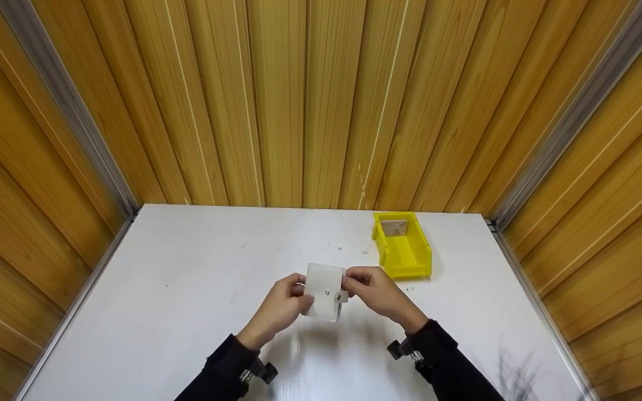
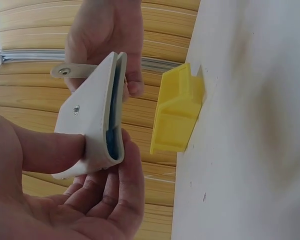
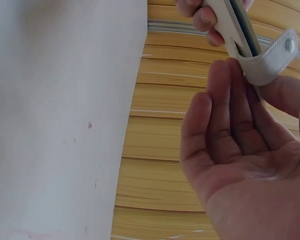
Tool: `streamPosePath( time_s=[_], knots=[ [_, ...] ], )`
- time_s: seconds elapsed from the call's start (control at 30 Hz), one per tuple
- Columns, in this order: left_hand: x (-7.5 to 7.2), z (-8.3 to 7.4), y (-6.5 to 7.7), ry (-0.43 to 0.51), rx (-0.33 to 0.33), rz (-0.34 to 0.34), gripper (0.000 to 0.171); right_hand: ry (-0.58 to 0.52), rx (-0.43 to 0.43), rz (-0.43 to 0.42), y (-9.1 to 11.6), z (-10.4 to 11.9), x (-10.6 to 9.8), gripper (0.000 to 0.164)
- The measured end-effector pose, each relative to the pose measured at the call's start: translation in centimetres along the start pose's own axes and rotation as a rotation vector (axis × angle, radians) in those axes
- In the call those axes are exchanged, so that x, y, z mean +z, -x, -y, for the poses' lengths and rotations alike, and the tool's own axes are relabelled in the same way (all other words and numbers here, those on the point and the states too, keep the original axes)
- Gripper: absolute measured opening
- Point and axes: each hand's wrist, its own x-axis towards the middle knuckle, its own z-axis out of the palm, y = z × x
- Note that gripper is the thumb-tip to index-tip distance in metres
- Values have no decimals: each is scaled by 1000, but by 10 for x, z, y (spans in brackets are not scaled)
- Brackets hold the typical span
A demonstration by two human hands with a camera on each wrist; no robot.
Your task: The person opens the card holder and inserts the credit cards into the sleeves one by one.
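A small white wallet (image 1: pixel 324 287) with a snap stud on its face is held up over the table. Its strap (image 2: pixel 74 70), unfastened, sticks out from one edge and bears a metal snap. My left hand (image 1: pixel 283 305) grips the wallet's left side, thumb on the face and fingers behind. At the right edge, beside the strap, the thumb and fingertips of my right hand (image 1: pixel 377 292) pinch the wallet. The left wrist view looks into its folded end, where something blue (image 2: pixel 111 142) shows inside.
A yellow bin (image 1: pixel 404 270) stands at the back right of the white table (image 1: pixel 187 278), with a pale patterned piece (image 1: pixel 394 228) at its far end. Wood-look panels (image 1: pixel 276 111) enclose the table at the back and sides. Small specks and marks dot the tabletop.
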Motion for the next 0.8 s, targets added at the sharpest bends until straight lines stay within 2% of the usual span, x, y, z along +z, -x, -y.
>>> streamPosePath(
  time_s=[0.2,0.43,0.8],
  knots=[
    [3,1,-1,33,5,40,29,-47,16,23,1,0,-1,23],
    [6,1,-1,82,-10,82,31,-78,-15,17,3,-3,0,21],
    [6,1,0,39,-33,83,32,-80,-47,80,6,-6,-3,27]
  ],
)
